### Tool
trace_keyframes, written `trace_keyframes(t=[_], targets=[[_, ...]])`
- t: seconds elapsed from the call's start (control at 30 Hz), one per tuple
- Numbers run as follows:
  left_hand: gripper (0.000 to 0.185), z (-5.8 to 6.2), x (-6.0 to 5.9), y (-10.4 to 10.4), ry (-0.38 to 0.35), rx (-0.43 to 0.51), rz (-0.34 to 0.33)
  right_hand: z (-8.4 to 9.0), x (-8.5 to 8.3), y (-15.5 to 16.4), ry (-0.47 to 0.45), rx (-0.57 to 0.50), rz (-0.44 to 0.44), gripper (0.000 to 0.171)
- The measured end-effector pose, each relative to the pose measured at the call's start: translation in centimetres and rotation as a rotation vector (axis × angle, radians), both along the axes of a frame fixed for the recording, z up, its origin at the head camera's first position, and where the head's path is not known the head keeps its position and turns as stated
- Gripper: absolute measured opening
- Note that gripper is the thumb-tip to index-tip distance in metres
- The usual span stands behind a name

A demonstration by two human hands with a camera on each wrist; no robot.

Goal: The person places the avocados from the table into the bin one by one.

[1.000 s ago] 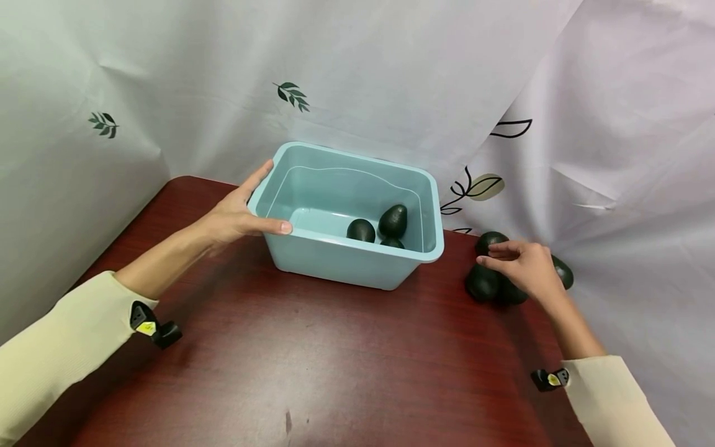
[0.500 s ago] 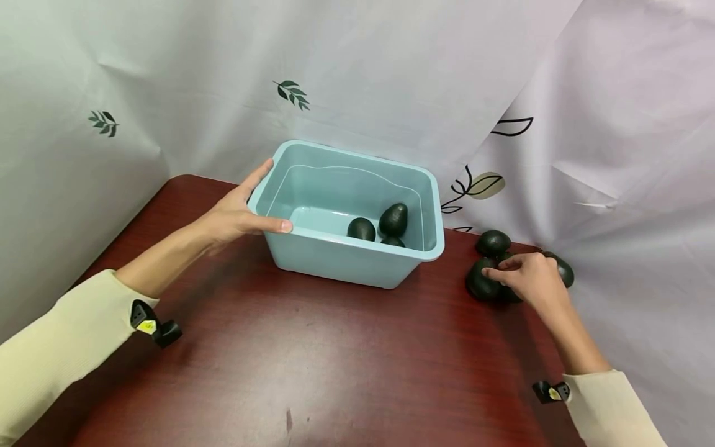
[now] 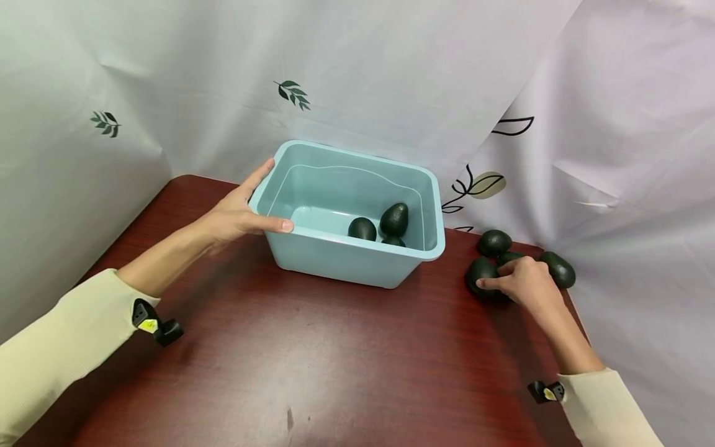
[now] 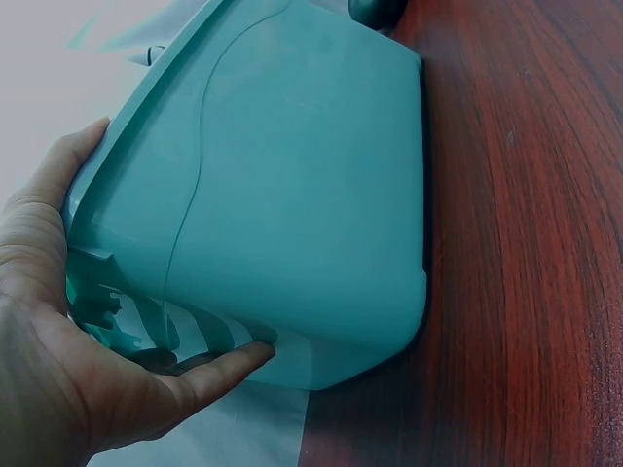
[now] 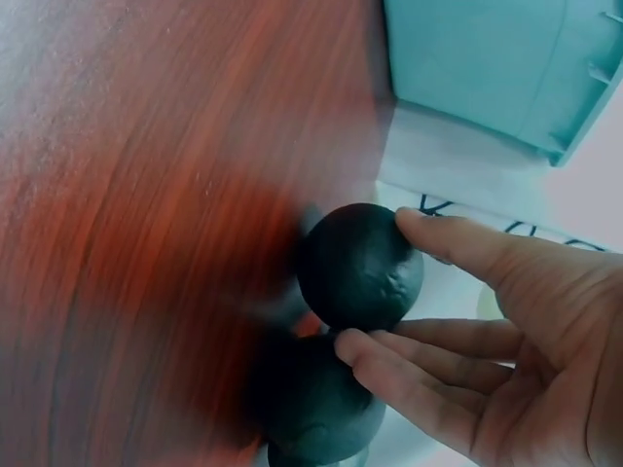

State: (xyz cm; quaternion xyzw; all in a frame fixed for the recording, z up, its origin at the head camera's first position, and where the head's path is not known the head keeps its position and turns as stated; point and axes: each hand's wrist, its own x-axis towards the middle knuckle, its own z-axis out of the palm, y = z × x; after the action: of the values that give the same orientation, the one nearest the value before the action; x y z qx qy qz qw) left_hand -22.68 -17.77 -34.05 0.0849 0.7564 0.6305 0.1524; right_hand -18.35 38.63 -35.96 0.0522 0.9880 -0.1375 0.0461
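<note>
Lowered since the earlier frame, the right hand [image 3: 527, 285] is pinched around one avocado [image 3: 479, 271] at four o'clock from the bin [image 3: 335, 257], which is braced at nine o'clock by the left hand [image 3: 230, 218], fingers spread. If the neighbouring avocado [image 5: 316, 413] is nudged by the fingertips, it may be sent rolling.

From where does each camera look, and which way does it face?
Head: worn there, facing forward and down at the bin and avocados; left hand and right hand show.
Left wrist: worn there, facing the bin's outside; left hand shows.
Right wrist: worn there, facing avocados and table; right hand shows.
Both wrist views share the bin and table.
</note>
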Motion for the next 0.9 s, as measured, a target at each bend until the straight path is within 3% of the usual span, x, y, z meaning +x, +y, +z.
trace_keyframes(t=[0.23, 0.5, 0.6, 0.7, 0.9], targets=[[0.128, 0.0, -0.1, 0.1, -0.001, -0.007, 0.003, -0.9, -0.5, -1.3, 0.022, -0.033, 0.026, 0.075], [0.128, 0.1, -0.1, 0.1, 0.007, -0.018, 0.005, -1.7, -1.1, -2.0, 0.010, -0.063, 0.010, 0.060], [0.128, 0.1, -0.1, 0.1, 0.014, -0.024, 0.005, -1.8, -1.3, -2.0, 0.010, -0.083, 0.012, 0.067], [0.128, 0.1, -0.1, 0.1, 0.015, -0.022, 0.006, -2.0, -1.5, -1.9, 0.019, -0.108, 0.012, 0.086], [0.128, 0.0, -0.1, 0.1, 0.011, -0.017, 0.002, -2.4, -1.7, -1.8, 0.037, -0.145, -0.013, 0.091]])
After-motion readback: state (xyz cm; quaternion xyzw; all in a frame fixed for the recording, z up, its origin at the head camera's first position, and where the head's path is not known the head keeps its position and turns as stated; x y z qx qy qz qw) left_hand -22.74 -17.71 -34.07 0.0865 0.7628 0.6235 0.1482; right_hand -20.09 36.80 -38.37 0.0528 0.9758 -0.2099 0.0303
